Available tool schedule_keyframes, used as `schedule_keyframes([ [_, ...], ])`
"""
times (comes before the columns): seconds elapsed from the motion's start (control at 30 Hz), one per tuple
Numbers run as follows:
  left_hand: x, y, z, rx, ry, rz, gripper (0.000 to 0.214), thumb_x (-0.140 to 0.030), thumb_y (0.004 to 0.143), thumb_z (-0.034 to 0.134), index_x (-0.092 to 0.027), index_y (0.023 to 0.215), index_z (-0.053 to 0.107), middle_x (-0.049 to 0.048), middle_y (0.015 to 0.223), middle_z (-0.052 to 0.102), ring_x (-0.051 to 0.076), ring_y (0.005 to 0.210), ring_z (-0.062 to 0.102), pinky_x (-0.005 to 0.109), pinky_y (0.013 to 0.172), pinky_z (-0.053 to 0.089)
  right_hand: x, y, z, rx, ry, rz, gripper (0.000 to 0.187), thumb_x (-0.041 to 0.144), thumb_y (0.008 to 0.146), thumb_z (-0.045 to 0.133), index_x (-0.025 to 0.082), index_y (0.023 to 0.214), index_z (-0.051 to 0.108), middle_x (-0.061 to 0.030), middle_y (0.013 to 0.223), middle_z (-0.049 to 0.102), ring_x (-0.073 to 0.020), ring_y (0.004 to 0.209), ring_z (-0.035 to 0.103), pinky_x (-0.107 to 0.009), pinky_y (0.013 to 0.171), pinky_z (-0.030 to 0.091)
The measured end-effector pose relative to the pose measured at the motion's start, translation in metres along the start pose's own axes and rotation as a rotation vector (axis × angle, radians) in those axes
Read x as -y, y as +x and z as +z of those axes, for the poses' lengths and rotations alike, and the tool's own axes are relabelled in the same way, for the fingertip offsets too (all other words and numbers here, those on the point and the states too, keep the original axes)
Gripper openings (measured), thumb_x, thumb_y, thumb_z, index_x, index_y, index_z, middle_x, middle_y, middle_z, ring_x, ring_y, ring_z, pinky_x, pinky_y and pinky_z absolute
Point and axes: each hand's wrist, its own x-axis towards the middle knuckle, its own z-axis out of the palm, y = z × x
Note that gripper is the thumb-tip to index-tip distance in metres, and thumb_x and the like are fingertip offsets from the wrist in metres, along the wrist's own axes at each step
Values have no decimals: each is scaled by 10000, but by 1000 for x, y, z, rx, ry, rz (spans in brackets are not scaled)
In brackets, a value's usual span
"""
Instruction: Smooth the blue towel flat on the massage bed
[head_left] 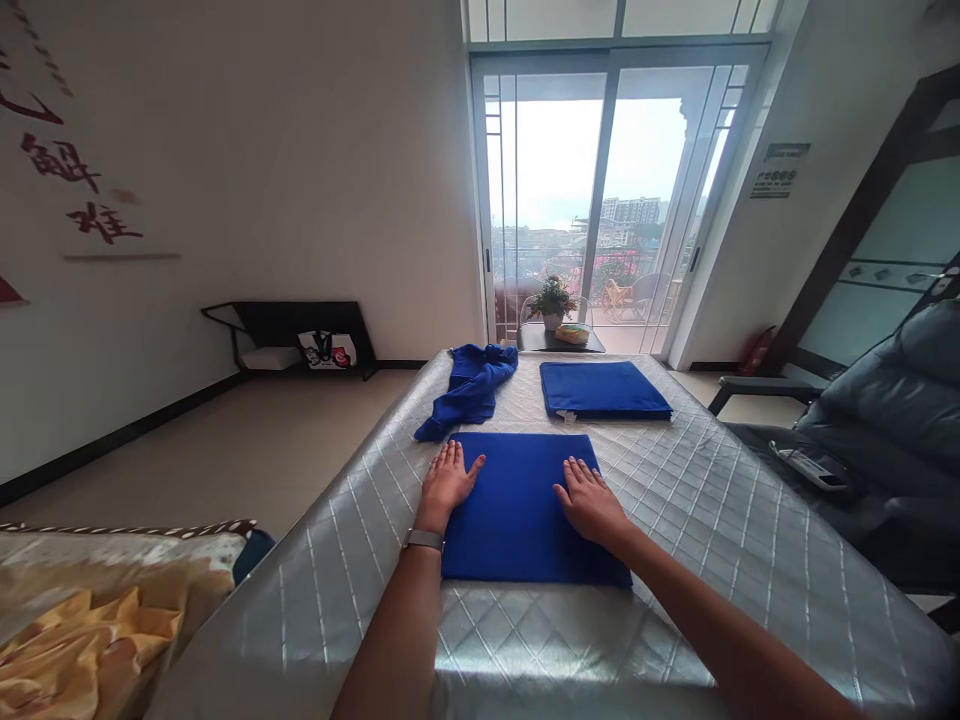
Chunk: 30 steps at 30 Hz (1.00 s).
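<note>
A blue cloth (514,510), folded into a flat rectangle, lies in front of me on a silver quilted surface (697,500). My left hand (448,480) rests flat on its left edge, fingers stretched out and pointing away from me. On the right side of the same cloth, my right hand (589,500) lies palm down with fingers extended. Beyond it to the right is a second folded blue cloth (604,388) with a small white tag at its near edge. A crumpled blue cloth (472,385) sits at the far left of the surface.
A dark armchair (892,430) stands to the right, with a device on its seat. Yellow fabric (90,650) lies at lower left. Past the far edge, a small table holds a potted plant (553,300). A black bench (300,335) is against the wall.
</note>
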Motion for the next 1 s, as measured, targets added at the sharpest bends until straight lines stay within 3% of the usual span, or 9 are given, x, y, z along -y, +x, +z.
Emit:
schedule_keyframes([
  [0.17,1,3,5,-34,-10,5,899,-692,957,126,-27,1544,273,223,1621,222,309,1515,202,468,1208,217,-9,49,-14,-32,12,-17,675,443,1027,184,47,1572,240,-109,1648,193,-197,1527,115,-349,1225,83],
  [0.33,2,3,7,-44,8,7,900,-685,960,103,-20,1539,286,223,1616,235,306,1511,217,464,1212,213,-16,85,-8,-26,2,36,677,430,1029,190,21,1567,226,-146,1645,192,-207,1525,128,-347,1217,81],
  [0.53,0,0,4,-57,43,-1,912,-686,958,69,-21,1527,324,216,1609,267,301,1503,249,461,1221,211,-26,93,10,-93,9,30,691,445,1024,167,28,1574,208,-138,1650,179,-190,1528,97,-332,1216,41],
  [0.7,-6,-2,-5,-80,48,28,882,-663,982,113,2,1516,337,224,1599,297,294,1499,264,432,1228,211,-26,93,12,-99,27,40,701,454,1017,167,36,1580,192,-122,1656,152,-186,1529,85,-337,1218,32],
  [0.83,-25,-8,-10,-111,-12,180,811,-617,1010,135,-24,1511,367,200,1579,366,266,1483,311,388,1220,249,-24,94,11,-100,58,30,702,462,1016,177,48,1583,190,-113,1660,139,-190,1529,78,-343,1220,30],
  [1.0,-71,-27,-8,-124,-53,500,713,-579,1030,174,-95,1475,449,153,1540,455,236,1456,371,398,1213,288,-23,94,12,-109,96,13,710,467,1016,208,40,1582,176,-126,1658,136,-205,1529,83,-368,1225,26],
])
